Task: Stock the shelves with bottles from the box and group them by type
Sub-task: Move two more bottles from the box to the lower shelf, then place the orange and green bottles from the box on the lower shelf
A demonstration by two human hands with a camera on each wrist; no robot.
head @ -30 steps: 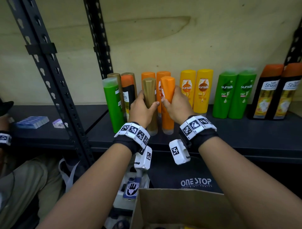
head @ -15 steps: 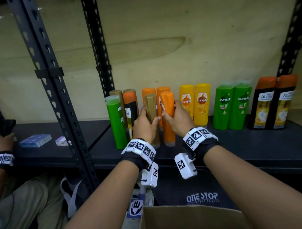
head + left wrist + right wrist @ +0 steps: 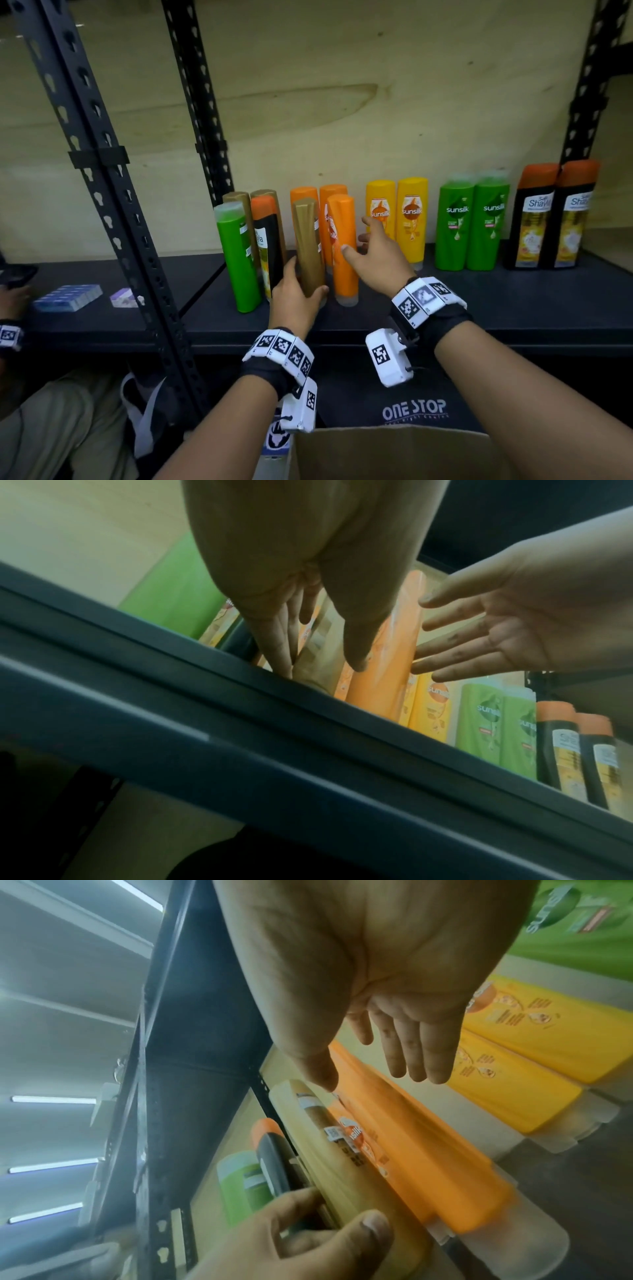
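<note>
A gold bottle (image 3: 308, 246) stands on the dark shelf (image 3: 445, 308), and my left hand (image 3: 297, 295) grips its lower part with fingers and thumb curled round it (image 3: 346, 1175). Just right of it stands an orange bottle (image 3: 343, 250), also visible in the wrist views (image 3: 387, 653) (image 3: 421, 1150). My right hand (image 3: 375, 245) hovers open beside the orange bottle, fingers spread (image 3: 479, 639), holding nothing. Behind stand more orange bottles (image 3: 305, 205), two yellow bottles (image 3: 397, 212), two green bottles (image 3: 472, 226) and two black bottles with orange caps (image 3: 551, 216).
A green bottle (image 3: 238, 257) and a black orange-capped bottle (image 3: 269, 240) stand left of the gold one, with gold bottles behind. Black rack uprights (image 3: 113, 219) rise at left. The cardboard box (image 3: 387, 452) lies below the shelf. Another person's hand (image 3: 13, 298) and small packs (image 3: 66, 296) sit far left.
My right hand has let go of the orange bottle and opened, drawing slightly to the right. My left hand has slid lower on the gold bottle and still grips it.
</note>
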